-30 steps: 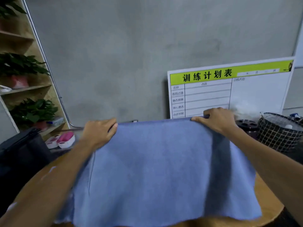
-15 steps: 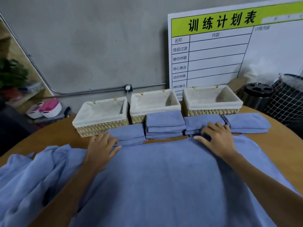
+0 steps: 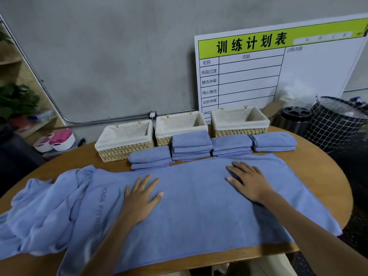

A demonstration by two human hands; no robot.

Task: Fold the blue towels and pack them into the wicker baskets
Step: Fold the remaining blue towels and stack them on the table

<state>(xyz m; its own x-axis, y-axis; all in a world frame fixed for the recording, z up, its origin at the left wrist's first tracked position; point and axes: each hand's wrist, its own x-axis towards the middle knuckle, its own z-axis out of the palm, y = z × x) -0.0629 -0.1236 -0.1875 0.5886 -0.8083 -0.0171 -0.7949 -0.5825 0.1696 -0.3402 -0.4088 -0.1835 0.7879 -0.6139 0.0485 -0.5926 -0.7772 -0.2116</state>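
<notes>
Both hands, left hand (image 3: 142, 198) and right hand (image 3: 250, 183), press flat, fingers straight, on the spread blue towel (image 3: 199, 212); four folded blue stacks (image 3: 191, 145) wait beyond them, three lined wicker baskets (image 3: 124, 141) unpacked, crumpled blue towels (image 3: 41, 212) left of the left hand.

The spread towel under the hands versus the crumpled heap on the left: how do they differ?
The spread towel lies flat and smooth in a single layer; the crumpled heap is bunched into folds. The spread towel has the left hand and right hand resting flat on it; nothing touches the heap. The spread towel shows lettering near its left end; none shows on the heap. Both are the same blue cloth, unfolded, lying on the wooden table, and they overlap.
</notes>
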